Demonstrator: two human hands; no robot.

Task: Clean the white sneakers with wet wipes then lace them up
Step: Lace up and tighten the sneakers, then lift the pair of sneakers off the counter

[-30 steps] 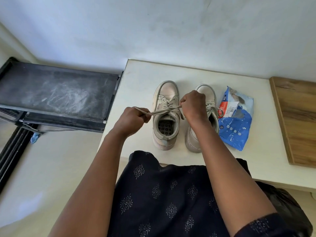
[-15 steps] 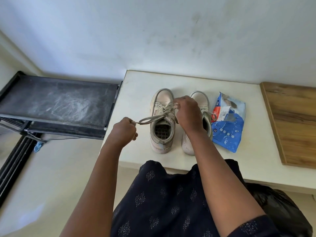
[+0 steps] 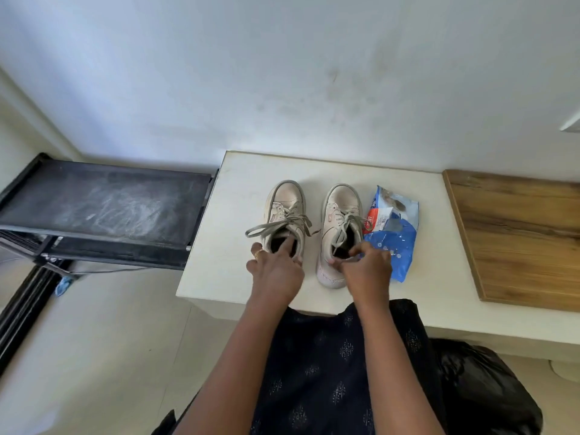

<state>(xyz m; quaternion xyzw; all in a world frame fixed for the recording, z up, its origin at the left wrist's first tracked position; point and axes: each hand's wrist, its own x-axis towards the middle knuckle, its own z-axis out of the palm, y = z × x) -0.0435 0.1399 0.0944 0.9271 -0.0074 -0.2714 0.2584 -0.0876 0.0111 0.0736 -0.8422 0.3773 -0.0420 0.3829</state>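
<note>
Head view, left to right. A dusty black rack (image 3: 103, 208) stands left of the white table (image 3: 213, 265). The left hand (image 3: 276, 273) has let go of the lace end it was pulling taut a second ago. It now lies over the heel of the left sneaker (image 3: 285, 211) with its fingers spread and mostly straight, one reaching into the shoe's mouth, so nothing is clasped. The released lace (image 3: 266, 228) is slack. Its ends trail off the shoe's left side and no bow can be made out.

The right sneaker (image 3: 340, 215) stands just beside the first, toes toward the far wall, and is also threaded. The right hand (image 3: 365, 270) has left the other lace end and pinches this shoe's heel collar between curled fingers and thumb. A blue wet-wipes packet (image 3: 394, 237) lies against the right sneaker's right side, and a wooden board (image 3: 518, 237) sits farther right.

The tensioning pull appears finished. Both hands at the heels suggest the pair is about to be shifted or straightened. Tying the left lace seems to remain.
</note>
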